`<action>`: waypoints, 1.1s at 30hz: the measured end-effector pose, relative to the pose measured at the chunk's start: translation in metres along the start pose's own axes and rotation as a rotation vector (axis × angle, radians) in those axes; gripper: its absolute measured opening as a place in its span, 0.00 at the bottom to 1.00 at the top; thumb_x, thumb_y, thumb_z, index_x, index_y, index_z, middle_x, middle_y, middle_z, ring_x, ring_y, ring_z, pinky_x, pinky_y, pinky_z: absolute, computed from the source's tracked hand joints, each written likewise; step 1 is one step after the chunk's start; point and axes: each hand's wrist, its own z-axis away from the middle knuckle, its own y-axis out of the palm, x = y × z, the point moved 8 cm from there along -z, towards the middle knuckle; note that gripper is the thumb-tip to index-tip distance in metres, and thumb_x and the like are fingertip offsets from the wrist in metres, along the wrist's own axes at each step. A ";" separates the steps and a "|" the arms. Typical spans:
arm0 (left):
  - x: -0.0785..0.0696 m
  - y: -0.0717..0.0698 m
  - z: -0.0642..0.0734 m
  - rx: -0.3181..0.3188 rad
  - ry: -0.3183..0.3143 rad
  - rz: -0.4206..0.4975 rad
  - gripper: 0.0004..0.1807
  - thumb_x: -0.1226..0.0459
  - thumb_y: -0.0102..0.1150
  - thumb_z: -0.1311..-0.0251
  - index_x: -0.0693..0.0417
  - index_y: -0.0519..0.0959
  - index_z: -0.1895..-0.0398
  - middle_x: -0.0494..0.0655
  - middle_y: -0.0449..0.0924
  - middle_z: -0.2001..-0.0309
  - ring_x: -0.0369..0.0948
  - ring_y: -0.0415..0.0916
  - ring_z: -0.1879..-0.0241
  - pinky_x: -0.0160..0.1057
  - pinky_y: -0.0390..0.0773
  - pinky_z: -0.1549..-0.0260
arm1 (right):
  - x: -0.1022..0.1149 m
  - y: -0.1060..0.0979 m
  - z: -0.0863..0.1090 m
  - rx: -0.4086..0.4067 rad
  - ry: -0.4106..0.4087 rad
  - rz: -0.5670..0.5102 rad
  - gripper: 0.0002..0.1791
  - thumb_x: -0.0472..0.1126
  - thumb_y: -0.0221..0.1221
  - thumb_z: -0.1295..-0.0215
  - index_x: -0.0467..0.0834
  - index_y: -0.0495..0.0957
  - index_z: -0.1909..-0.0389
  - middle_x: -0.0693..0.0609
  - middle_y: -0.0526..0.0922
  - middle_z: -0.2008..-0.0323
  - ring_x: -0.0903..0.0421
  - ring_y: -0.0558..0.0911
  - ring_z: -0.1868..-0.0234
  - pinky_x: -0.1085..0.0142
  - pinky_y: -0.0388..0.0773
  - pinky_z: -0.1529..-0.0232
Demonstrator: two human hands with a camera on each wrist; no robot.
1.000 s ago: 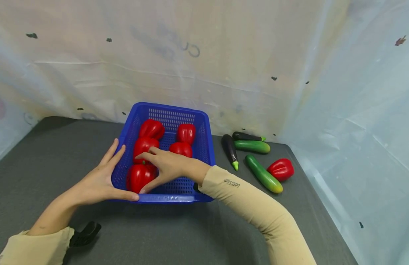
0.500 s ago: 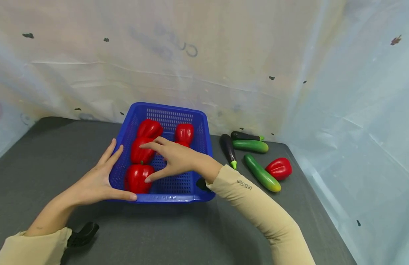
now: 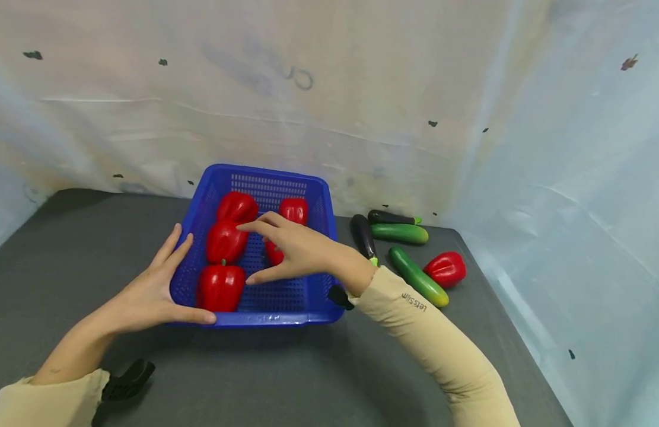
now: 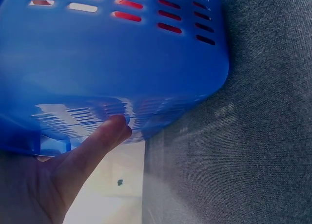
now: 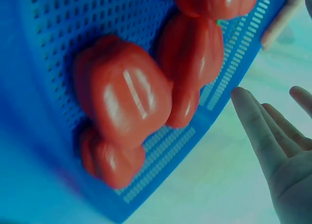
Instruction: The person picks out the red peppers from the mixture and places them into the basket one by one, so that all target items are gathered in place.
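A blue plastic basket (image 3: 260, 320) holds several red bell peppers. Down its left side lie a front pepper (image 3: 219, 289), a middle one (image 3: 226, 242) and a back one (image 3: 237, 206). On the right is another pepper (image 3: 294, 210), with a nearer one (image 3: 274, 254) partly hidden behind my right hand (image 3: 299, 249). That hand hovers above the basket, fingers and thumb spread, holding nothing; the right wrist view shows its fingers (image 5: 258, 131) apart from the peppers. My left hand (image 3: 147, 296) touches the basket's front left corner, straight fingers along the left side, thumb on the front rim.
Right of the basket lie two eggplants, one upright in view (image 3: 363, 236) and one behind (image 3: 393, 217), two green cucumbers, a back one (image 3: 400, 233) and a front one (image 3: 419, 277), and a loose red pepper (image 3: 445, 270). Plastic sheeting (image 3: 329, 107) walls the grey table (image 3: 265, 379).
My right hand has drawn away from the front left pepper, moving right and a little back over the basket. The left hand stays at the corner. The head view has shifted slightly.
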 end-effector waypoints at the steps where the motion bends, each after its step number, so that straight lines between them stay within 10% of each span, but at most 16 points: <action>1: 0.000 0.000 0.000 -0.002 0.001 0.000 0.72 0.47 0.76 0.63 0.52 0.32 0.23 0.50 0.15 0.25 0.74 0.39 0.32 0.79 0.57 0.54 | -0.001 -0.002 0.003 -0.009 0.011 -0.004 0.46 0.59 0.67 0.47 0.52 0.60 0.29 0.49 0.67 0.36 0.58 0.75 0.45 0.67 0.76 0.45; 33: 0.002 -0.001 0.000 -0.003 0.010 0.037 0.72 0.49 0.76 0.62 0.50 0.31 0.23 0.46 0.13 0.25 0.72 0.33 0.30 0.80 0.54 0.52 | -0.056 -0.017 0.082 -0.300 0.175 -0.164 0.40 0.52 0.68 0.45 0.50 0.64 0.31 0.50 0.67 0.38 0.54 0.76 0.43 0.63 0.81 0.51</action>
